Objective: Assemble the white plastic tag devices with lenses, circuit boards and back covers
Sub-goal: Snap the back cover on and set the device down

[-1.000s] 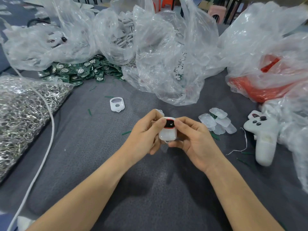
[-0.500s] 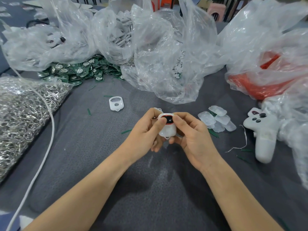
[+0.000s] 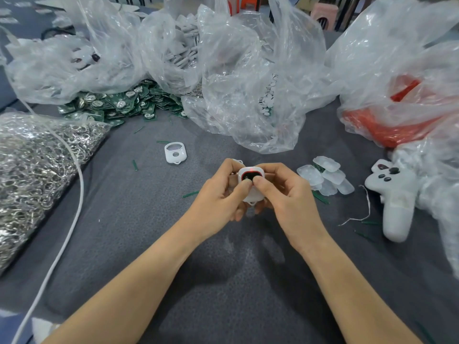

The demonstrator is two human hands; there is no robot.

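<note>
Your left grip (image 3: pixel 218 194) and right grip (image 3: pixel 285 194) both curl around one white tag device (image 3: pixel 252 196) and hold it just above the middle of the grey worktop (image 3: pixel 223 281). Both thumbs (image 3: pixel 244 186) press side by side on its front face, below a dark window with a red rim, while the other fingers wrap behind the shell. A small loop shows at the device's lower end. A second white piece (image 3: pixel 237 160) peeks out behind your left fingers; what it is cannot be told.

Toward the left edge from your hands, an empty white shell (image 3: pixel 175 152) lies apart on the worktop, with two openings facing up. Just beside your right grip, toward the right edge, sits a small heap of translucent covers (image 3: pixel 325 178). Beyond it, near the right edge, lies a white controller-shaped toy (image 3: pixel 395 194).

Along the far edge, green circuit boards (image 3: pixel 119 105) spill from under clear plastic bags (image 3: pixel 248 83). A bag of metal rings (image 3: pixel 32 165) fills the left edge, with a white cable (image 3: pixel 74 194) running across it.
</note>
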